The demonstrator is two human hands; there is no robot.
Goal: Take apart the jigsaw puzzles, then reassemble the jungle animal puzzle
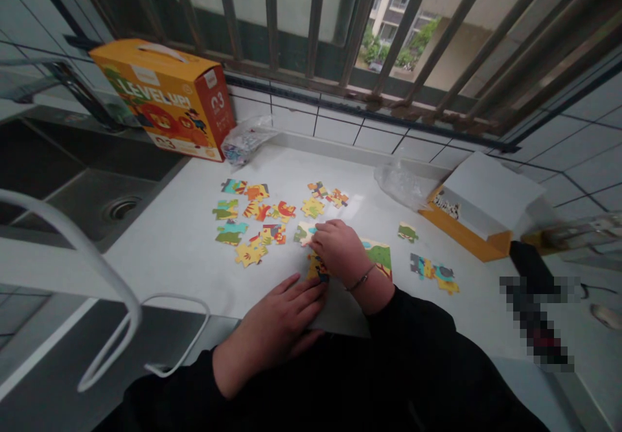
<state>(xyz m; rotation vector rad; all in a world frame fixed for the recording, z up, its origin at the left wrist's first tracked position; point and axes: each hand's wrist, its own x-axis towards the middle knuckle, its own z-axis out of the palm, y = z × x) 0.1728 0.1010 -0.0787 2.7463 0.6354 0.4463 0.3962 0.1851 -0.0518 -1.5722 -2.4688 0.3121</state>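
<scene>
My right hand (340,250) is closed, its fingertips pinching the edge of a pale green and cream puzzle piece (303,233) on the white counter. My left hand (286,315) lies flat with fingers stretched out. Its fingertips touch the lower edge of a yellow and dark puzzle piece (317,267). Partly hidden behind my right wrist is a joined puzzle section (380,256) with green hills. Loose pieces lie to the left, among them a yellow piece (251,253) and a red and yellow piece (284,211). Beyond my right hand sits another yellow piece (311,207).
An orange puzzle box (165,105) stands at the back left beside a plastic bag (247,140). A sink (121,192) borders the counter's left. More pieces (432,269) and an opened box (466,238) are on the right. A white hose (97,244) arches at front left.
</scene>
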